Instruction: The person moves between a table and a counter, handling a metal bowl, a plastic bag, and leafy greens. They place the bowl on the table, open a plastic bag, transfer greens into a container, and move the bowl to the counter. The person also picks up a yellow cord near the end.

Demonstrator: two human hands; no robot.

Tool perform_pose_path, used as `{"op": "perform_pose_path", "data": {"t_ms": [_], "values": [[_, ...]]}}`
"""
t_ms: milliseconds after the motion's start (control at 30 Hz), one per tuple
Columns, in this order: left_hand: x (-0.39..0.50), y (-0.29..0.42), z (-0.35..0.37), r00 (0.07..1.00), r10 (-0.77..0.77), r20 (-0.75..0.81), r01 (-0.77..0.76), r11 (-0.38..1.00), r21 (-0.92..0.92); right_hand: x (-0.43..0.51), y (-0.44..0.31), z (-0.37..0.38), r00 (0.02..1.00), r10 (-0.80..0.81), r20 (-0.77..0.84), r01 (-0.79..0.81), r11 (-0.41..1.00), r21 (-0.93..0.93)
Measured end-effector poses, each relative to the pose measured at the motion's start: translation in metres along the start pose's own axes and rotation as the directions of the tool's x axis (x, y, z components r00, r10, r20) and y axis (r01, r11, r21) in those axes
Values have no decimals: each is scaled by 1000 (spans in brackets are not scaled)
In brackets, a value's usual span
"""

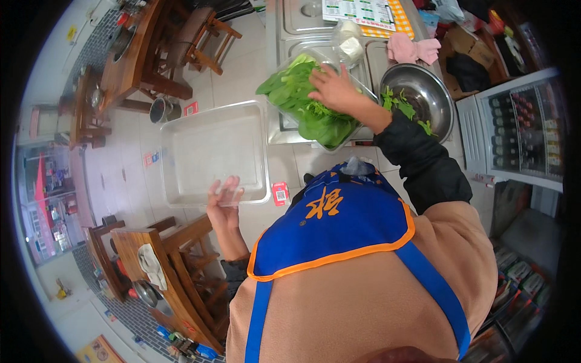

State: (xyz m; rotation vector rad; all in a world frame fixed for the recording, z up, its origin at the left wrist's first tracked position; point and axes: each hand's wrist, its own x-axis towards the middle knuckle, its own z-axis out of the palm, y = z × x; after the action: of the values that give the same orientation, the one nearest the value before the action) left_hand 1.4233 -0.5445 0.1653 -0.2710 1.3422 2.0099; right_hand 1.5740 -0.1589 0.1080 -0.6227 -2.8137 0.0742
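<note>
My left hand grips the near edge of a clear plastic bin, its fingers seen through the plastic. The bin has nothing in it and is held out over the tiled floor. My right hand, fingers spread, lies on top of a heap of green leafy vegetables. These greens fill a second clear plastic container on the steel counter. Just right of my right forearm sits a steel bowl with a few loose leaves and sprigs inside.
Pale round items in a plastic bag, a pink cloth and a printed menu sheet lie on the steel counter. A glass-front drinks fridge stands at right. Wooden tables and stools stand at left.
</note>
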Motion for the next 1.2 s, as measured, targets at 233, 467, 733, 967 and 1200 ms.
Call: {"op": "perform_pose_path", "data": {"t_ms": [233, 467, 733, 967, 1200], "values": [[9, -2, 19, 1000, -21, -15, 22, 993, 119, -44, 14, -9, 981, 4, -195, 16, 995, 102], [11, 0, 27, 997, -56, 44, 48, 987, 151, -180, 162, -64, 803, 543, 245, -522, 840, -151], [4, -5, 40, 997, -60, 56, 51, 989, 138, -222, 182, -18, 780, 449, 436, -445, 888, -117], [-8, -10, 42, 998, -38, 42, 33, 993, 114, -169, 172, -37, 916, -26, 399, -6, 997, 79], [-22, -12, 41, 1000, -4, 11, 3, 995, 99, -166, 192, -3, 821, -187, 540, 127, 981, 148]]}}
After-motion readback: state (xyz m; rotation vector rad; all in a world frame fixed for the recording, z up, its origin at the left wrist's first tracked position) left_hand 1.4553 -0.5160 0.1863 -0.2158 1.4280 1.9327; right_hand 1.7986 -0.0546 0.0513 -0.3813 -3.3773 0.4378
